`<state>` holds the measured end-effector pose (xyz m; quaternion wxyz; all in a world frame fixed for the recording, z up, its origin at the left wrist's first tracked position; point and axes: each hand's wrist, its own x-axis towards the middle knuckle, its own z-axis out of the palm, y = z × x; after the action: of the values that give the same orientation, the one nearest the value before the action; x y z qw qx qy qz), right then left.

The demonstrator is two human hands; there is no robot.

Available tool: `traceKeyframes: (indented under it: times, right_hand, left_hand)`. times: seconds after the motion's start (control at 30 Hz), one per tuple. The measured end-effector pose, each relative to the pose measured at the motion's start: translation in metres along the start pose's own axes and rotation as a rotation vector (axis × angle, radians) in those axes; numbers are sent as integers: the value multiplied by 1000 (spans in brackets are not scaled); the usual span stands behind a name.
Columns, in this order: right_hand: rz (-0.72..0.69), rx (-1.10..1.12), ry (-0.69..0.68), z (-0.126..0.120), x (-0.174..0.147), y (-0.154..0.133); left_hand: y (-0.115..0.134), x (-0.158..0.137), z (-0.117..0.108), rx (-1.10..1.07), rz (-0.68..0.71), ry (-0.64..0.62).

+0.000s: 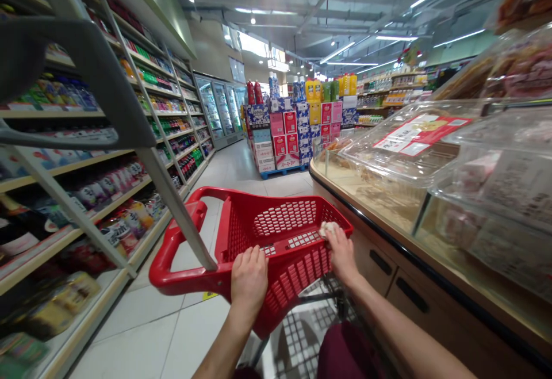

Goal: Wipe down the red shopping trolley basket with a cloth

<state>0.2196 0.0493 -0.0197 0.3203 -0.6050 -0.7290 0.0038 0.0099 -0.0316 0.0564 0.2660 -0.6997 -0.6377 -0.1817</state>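
Note:
A red plastic shopping cart basket [297, 272] with latticed walls stands in front of me, nothing visible in its shown part. My left hand [250, 275] is closed over the near rim, its fingertips curled inside. Toward the right end of the same rim, my right hand [342, 255] presses a crumpled white tissue or cloth [329, 229] against the edge. The cart's red handle frame [166, 264] extends to the left. A grey metal pole [176, 206] with a dark grey plastic grip [123, 97] rises from the cart, slanting up to the left.
Drink shelves [150, 115] line the left side. Clear plastic food packs [414, 149] lie in a glass-edged display counter [366, 212] close on the right. Ahead stand stacked cartons [287, 137] on a blue pallet [282, 172], with glass-door coolers [219, 106] behind to the left.

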Motion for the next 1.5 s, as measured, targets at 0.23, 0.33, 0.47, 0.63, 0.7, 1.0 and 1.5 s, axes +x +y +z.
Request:
traceKeyframes:
  times: [0.23,0.33,0.47,0.63,0.7,1.0,1.5]
  right_hand:
    - [-344,64,34,7,-9,-14]
    - [-115,-7,28,2,-7,-4]
    - [-63,-8,38,3,-14,-9]
    - [-287,47,-18,7,-19,-27]
    - [-134,34,15,6,-14,-26]
    - [-461,217,154,16,-23,-63]
    - [-831,641,478,-98,35,-260]
  left_hand:
    - [0,-4,2,-15,15,-8]
    - [1,-6,4,-22,23,-19]
    - [3,-6,3,6,21,-39]
    - [2,-5,-2,15,44,-74]
    - [2,-5,-1,11,46,-83]
    - [-15,-16,-30,-181,148,149]
    - [-115,-35,-59,-195,-99,149]
